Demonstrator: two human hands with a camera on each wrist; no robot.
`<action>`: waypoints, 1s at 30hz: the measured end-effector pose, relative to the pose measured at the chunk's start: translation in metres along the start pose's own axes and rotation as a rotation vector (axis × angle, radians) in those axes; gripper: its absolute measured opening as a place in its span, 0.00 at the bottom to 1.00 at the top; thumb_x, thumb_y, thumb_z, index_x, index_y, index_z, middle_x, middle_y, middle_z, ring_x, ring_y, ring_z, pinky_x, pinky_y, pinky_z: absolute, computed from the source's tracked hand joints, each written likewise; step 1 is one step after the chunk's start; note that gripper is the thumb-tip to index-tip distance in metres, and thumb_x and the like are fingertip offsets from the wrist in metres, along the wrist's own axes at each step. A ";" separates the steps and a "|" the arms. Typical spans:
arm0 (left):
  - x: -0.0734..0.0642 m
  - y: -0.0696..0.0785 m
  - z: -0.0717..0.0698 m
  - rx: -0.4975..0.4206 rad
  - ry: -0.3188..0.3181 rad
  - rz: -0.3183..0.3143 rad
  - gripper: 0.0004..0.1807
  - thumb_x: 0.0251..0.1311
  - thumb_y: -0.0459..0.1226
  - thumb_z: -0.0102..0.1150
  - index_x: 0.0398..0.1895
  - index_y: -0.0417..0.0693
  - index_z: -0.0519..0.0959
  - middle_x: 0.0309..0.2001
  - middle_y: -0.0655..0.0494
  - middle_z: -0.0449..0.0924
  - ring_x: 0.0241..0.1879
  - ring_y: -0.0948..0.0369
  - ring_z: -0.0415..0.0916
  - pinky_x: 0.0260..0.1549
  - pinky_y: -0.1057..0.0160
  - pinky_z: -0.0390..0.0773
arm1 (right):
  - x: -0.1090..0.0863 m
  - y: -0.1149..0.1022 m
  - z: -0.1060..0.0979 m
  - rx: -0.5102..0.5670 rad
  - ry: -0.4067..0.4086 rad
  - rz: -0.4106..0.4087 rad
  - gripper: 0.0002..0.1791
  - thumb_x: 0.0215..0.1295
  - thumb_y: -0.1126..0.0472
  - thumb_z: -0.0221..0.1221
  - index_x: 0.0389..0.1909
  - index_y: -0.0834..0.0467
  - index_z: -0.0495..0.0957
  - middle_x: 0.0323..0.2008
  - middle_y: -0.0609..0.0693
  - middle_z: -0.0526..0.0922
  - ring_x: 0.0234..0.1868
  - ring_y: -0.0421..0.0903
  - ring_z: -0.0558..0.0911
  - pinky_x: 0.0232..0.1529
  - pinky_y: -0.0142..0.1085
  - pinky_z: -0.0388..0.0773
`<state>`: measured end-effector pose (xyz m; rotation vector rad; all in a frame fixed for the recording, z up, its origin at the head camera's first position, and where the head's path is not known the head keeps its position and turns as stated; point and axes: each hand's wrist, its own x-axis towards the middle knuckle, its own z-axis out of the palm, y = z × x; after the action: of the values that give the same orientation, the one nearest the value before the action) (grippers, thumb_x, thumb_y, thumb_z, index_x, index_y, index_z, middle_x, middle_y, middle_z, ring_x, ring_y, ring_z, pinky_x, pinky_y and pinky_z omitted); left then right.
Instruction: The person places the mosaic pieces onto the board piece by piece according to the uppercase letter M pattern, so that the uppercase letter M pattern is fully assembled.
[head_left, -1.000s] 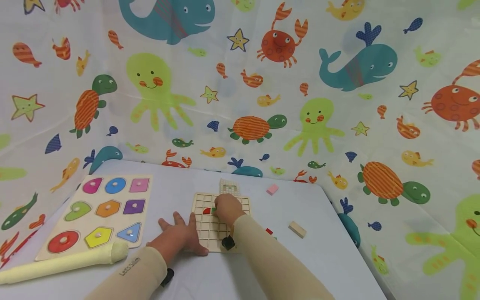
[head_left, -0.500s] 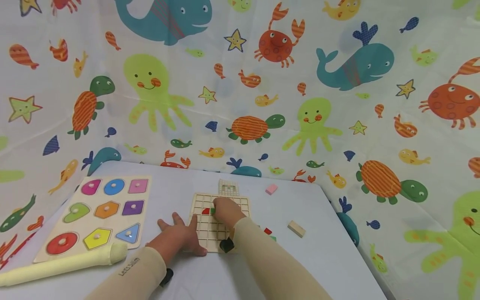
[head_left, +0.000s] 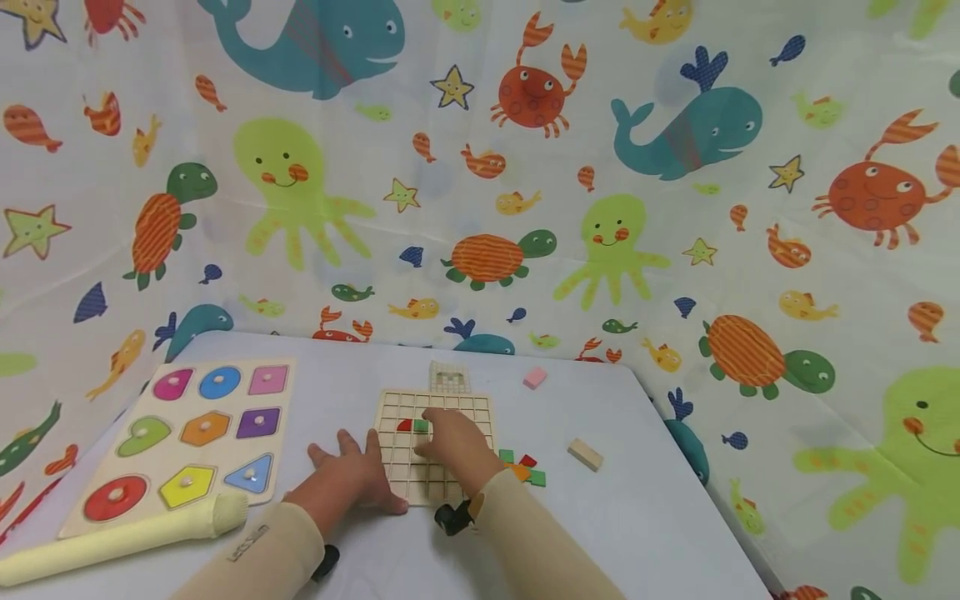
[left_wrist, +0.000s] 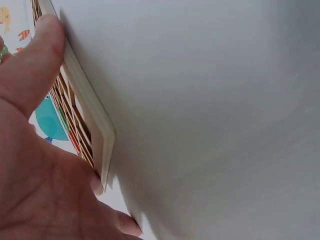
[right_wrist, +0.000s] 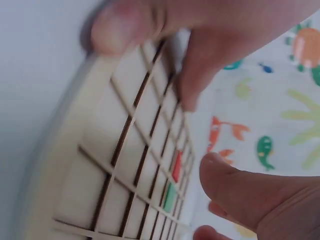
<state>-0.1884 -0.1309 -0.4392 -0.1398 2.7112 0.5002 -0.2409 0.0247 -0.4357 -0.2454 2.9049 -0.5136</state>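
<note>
A square wooden grid board [head_left: 408, 483] lies on the table. In its upper left part sit a red quarter-round tile [head_left: 405, 425] and, right against it, a green square tile [head_left: 422, 426]. My left hand [head_left: 352, 477] has its fingers spread and touches the board's left edge and near left corner; in the left wrist view its palm [left_wrist: 45, 185] shows beside the board's edge. My right hand [head_left: 453, 446] hovers over the board with thumb and index finger apart and nothing between them. The right wrist view shows the right fingers [right_wrist: 235, 185] clear of both tiles.
Loose green, red and orange tiles [head_left: 520, 472] lie right of the board. Farther right are a wooden block [head_left: 585, 455] and a pink block [head_left: 535, 377]. A small gridded piece [head_left: 450, 379] touches the far edge. Left stand a knobbed shape puzzle [head_left: 180, 450] and a pale yellow roll [head_left: 120, 546].
My right hand has let go of the green tile, opened its fingers and lifted slightly toward me. The left hand stays on the board's edge. The head view has shifted a little.
</note>
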 end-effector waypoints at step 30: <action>0.007 -0.006 0.005 -0.029 -0.008 0.024 0.73 0.42 0.63 0.83 0.83 0.33 0.54 0.77 0.10 0.37 0.70 0.06 0.34 0.70 0.15 0.45 | -0.064 0.169 -0.032 0.078 0.133 0.174 0.35 0.55 0.48 0.80 0.66 0.41 0.84 0.32 0.47 0.78 0.33 0.46 0.73 0.30 0.35 0.71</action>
<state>-0.1918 -0.1349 -0.4481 -0.1134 2.7012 0.5456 -0.2076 0.2038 -0.4562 0.0540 2.9877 -0.6333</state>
